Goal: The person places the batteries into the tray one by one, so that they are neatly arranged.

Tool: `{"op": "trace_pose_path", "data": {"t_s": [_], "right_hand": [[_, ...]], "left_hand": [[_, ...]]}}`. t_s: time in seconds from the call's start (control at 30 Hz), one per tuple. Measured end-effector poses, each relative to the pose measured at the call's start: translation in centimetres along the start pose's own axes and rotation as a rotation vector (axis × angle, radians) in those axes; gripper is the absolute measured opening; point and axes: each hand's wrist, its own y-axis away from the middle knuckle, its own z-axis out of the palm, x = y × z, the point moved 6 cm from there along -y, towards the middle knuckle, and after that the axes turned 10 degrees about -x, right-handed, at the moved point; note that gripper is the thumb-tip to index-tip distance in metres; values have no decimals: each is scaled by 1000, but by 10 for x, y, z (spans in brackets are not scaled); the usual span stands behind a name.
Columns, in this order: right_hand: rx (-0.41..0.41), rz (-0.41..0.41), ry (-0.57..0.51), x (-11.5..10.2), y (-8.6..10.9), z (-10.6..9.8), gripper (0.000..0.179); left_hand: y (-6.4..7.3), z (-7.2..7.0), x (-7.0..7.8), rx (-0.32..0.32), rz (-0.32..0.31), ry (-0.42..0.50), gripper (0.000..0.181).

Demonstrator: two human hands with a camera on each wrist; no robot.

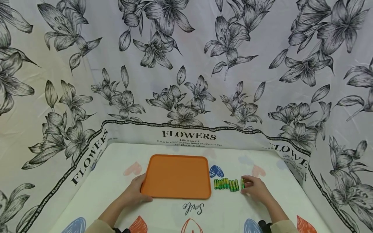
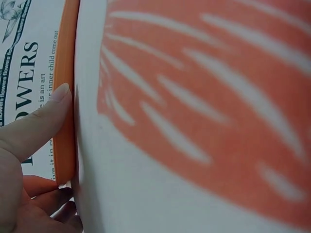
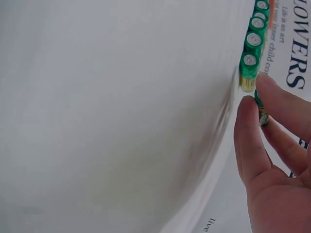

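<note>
An orange rectangular tray (image 1: 177,176) lies flat on the table, left of centre. My left hand (image 1: 137,189) grips its near left corner; in the left wrist view the thumb presses the tray's side wall (image 2: 64,141) while the other fingers bend round the corner. Right of the tray, several green and yellow batteries (image 1: 224,183) line up side by side. Just past the right end of that row, my right hand (image 1: 256,188) pinches a single battery (image 1: 243,183) between thumb and fingers. The right wrist view shows this battery (image 3: 263,116) mostly covered by the fingers, a small gap from the row.
A white tablecloth (image 1: 233,207) with printed hearts, leaves and the word Smile covers the table. Behind and at both sides hangs a white floral curtain (image 1: 186,64) with a black lettered border.
</note>
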Motion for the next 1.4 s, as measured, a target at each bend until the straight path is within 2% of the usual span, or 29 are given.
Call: {"op": "trace_pose_path", "data": {"t_s": [0.33,0.53,0.73,1.07,1.4], "right_hand": [[20,-26,6,-21,5,2,61],[16,-58,-49,-40,7,3,61],[10,-66,-68,-57,2,9,60],[-12,-79,-141,-81,-8,26,58],[-42,-146,-165,-110,-13,40,57]], "left_hand": [[3,3,-3,-33,-18,26,121],[4,6,-3,-42,-40,23,121],[6,8,-4,-47,-29,18,122],[5,4,-2,-37,-14,0,121],[5,6,-5,-35,-23,9,122]]}}
